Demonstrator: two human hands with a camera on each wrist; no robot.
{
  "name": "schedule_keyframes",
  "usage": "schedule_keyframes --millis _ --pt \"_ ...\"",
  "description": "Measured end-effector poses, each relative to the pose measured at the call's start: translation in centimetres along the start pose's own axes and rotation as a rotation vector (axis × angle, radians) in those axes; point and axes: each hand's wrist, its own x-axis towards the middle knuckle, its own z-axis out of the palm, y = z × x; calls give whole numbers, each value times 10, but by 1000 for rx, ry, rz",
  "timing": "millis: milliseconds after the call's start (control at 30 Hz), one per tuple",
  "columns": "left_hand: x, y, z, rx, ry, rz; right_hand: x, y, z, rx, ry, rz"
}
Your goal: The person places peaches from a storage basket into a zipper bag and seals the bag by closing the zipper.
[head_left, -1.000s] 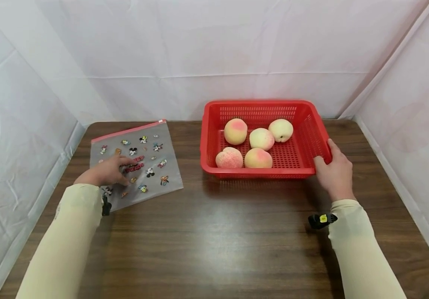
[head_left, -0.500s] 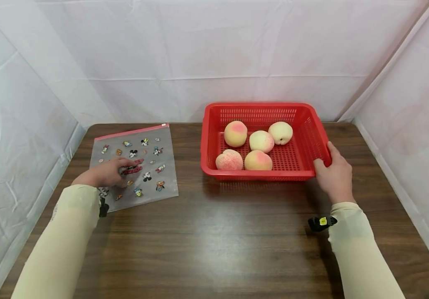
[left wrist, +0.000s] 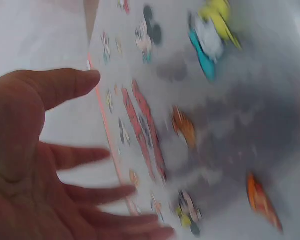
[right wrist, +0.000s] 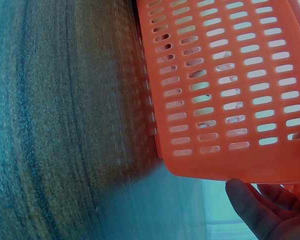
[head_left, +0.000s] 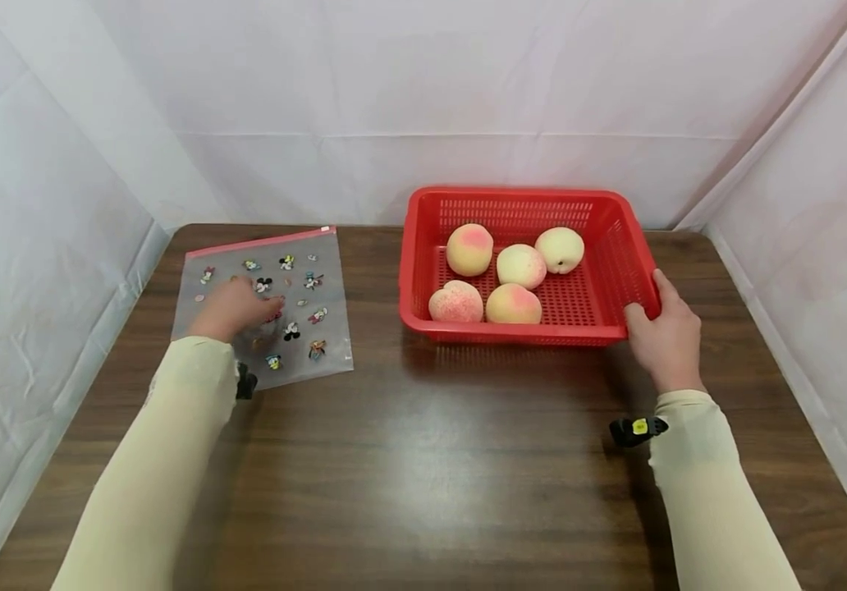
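Note:
My left hand [head_left: 233,309] is over a clear zip bag [head_left: 329,289] with cartoon stickers or prints and a red zip strip, on the left of the table. In the left wrist view its fingers [left wrist: 97,195] are spread and straight, with nothing held, and the bag's printed face lies beyond them. With my right hand [head_left: 666,338] I grip the right end of a red plastic basket [head_left: 423,324] by its rim. The basket holds several peaches [head_left: 515,305], pale yellow with pink blush. In the right wrist view the thumb [right wrist: 250,205] presses against the basket's slotted wall.
The dark wooden table [head_left: 423,468] carries the bag and the basket. White cloth walls [head_left: 364,90] close in its back and both sides, and the basket stands near the back one.
The bag has slid slightly left and turned a little. My left hand has shifted right across it and turned at the wrist. The right hand keeps its hold on the basket.

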Motion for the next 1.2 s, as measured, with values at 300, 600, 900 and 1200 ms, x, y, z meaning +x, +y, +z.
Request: schedule_keyframes --millis 300,600,900,1200 --pt "7 25 11 74 -55 -163 -1 0 -1 2 -3 13" --pt "10 38 1 106 -93 -213 1 -5 -3 10 14 16" --pt "11 42 -11 33 -102 -278 9 -10 -4 29 6 16" --pt "1 33 0 -11 -111 -247 -1 -5 -3 7 -29 41"
